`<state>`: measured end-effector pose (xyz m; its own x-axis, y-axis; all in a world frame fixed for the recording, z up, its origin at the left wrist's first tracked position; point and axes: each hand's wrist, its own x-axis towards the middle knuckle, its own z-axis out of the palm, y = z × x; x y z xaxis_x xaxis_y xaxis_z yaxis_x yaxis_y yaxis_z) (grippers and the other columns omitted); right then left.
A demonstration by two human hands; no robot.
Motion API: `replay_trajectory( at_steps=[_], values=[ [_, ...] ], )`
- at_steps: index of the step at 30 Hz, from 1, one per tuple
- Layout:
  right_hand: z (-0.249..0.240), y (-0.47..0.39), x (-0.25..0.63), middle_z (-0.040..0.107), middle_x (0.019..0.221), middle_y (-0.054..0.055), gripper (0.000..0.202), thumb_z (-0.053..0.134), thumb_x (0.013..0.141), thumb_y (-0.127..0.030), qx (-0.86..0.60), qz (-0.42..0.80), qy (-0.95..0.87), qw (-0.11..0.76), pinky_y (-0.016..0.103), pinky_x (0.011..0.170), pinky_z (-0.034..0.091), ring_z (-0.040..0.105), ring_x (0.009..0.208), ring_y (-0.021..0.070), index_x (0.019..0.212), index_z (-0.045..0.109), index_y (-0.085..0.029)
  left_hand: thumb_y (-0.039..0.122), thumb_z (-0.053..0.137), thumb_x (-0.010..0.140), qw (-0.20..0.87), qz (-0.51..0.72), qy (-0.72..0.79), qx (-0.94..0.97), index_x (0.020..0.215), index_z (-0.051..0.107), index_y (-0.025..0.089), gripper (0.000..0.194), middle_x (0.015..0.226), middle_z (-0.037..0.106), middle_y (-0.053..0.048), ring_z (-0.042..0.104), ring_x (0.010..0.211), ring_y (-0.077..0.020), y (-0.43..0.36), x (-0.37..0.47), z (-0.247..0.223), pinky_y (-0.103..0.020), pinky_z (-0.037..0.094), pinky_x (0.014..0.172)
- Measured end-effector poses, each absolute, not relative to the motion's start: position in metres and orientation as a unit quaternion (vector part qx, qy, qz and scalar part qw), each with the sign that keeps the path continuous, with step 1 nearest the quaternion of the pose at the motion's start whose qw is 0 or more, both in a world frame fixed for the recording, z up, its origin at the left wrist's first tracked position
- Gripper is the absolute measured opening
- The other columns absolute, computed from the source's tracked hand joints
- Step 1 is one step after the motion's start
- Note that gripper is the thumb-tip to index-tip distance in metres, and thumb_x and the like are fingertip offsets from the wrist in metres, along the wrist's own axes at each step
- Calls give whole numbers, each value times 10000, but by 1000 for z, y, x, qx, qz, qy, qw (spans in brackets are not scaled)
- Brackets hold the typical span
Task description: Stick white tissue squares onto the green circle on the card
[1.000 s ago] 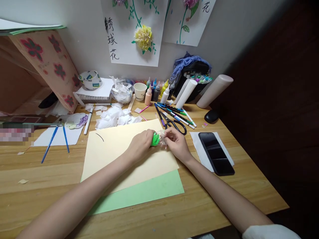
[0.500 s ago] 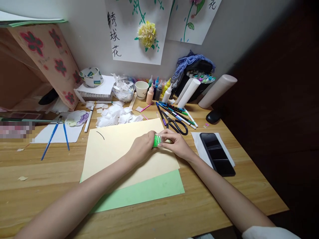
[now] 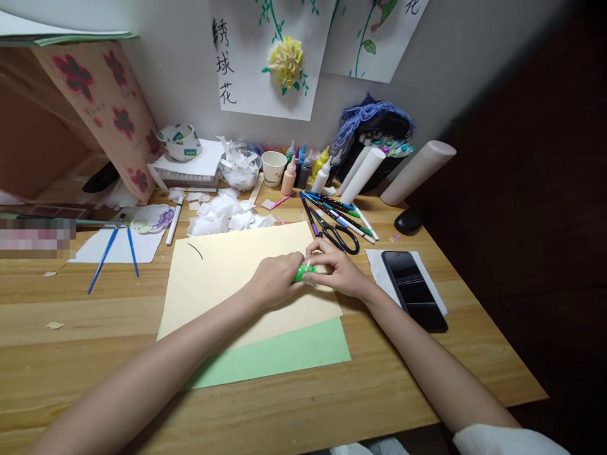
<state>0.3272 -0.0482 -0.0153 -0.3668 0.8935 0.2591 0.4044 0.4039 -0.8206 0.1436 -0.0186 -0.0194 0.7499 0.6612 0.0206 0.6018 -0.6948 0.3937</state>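
Observation:
Between my two hands is a small green item (image 3: 303,272) with clear, shiny wrapping or plastic at its right end. My left hand (image 3: 277,278) is closed round its left side. The fingers of my right hand (image 3: 334,268) pinch the clear end from the right. Both hands are over the right part of a cream sheet (image 3: 227,272), which bears one short dark curved line at its upper left. A green sheet (image 3: 284,354) lies under the cream one and shows along the front.
Black scissors (image 3: 339,235) and several markers (image 3: 360,229) lie just beyond my right hand. A phone (image 3: 413,291) rests on white paper at the right. White paper scraps (image 3: 222,215), a paper cup (image 3: 274,167) and paint bottles (image 3: 288,178) stand along the back.
The view has shifted slightly. My right hand's fingers have moved over the clear end, and less of the green item shows between my hands.

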Motion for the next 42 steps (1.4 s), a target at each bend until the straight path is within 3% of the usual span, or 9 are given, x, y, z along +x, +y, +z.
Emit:
replay_trajectory(
  at_steps=[7,13,16,20,28,33,36,40,42],
  values=[
    [-23,-48,336,541,924,46,133,705,753,-300,-430,347,-702,450,368,874,437,540,925,178,870,727,-241,398,381,883,221,116,361,899,911,474,201,219,873,659,-40,620,754,-205,-17,142,-17,-288,393,614],
    [-19,-52,332,648,854,50,106,718,729,-296,-490,325,-651,479,263,579,449,560,695,139,784,711,-205,381,408,863,210,117,388,890,938,460,193,209,858,662,-57,629,764,-226,-18,142,-17,-288,378,599],
    [-15,-56,327,675,814,37,201,726,714,-305,-519,344,-645,443,237,488,406,490,534,93,879,705,-193,436,397,873,219,118,390,886,956,455,190,265,875,665,-65,632,772,-220,-19,143,-17,-284,384,608],
    [-14,-61,318,688,883,40,294,733,701,-273,-526,372,-647,407,242,552,449,540,596,105,980,685,-195,507,382,872,220,118,393,885,966,456,184,344,872,661,-71,628,763,-211,-19,143,-18,-278,384,606],
    [-6,-57,324,687,733,43,62,677,745,-223,-441,396,-696,405,257,592,481,612,660,141,758,729,-192,361,462,842,229,154,323,905,852,508,209,159,794,620,-11,571,712,-169,-22,143,-19,-252,343,588],
    [-2,-46,360,614,610,-51,98,755,684,-303,-395,462,-423,672,124,448,445,527,500,42,697,682,-239,302,416,864,296,227,350,859,814,499,209,135,776,601,2,543,717,-148,-20,139,-17,-255,371,650],
    [0,-42,369,648,707,-57,184,808,614,-287,-388,468,-312,730,87,540,499,582,589,29,734,678,-242,391,406,874,292,260,418,820,876,471,212,190,771,578,-1,524,695,-160,-16,136,-17,-274,380,640],
    [0,-44,358,690,979,-3,297,787,644,-215,-391,557,-333,653,142,805,529,650,862,79,918,674,-213,354,499,810,218,256,440,833,1038,434,187,290,965,551,-70,538,843,-211,0,144,-16,-318,422,711],
    [-2,-45,352,690,1023,16,349,776,656,-193,-388,580,-336,633,156,826,526,653,912,96,980,646,-198,280,495,797,170,234,447,846,1063,438,163,296,1020,533,-109,527,930,-240,18,154,-14,-349,429,768]
  ],
)
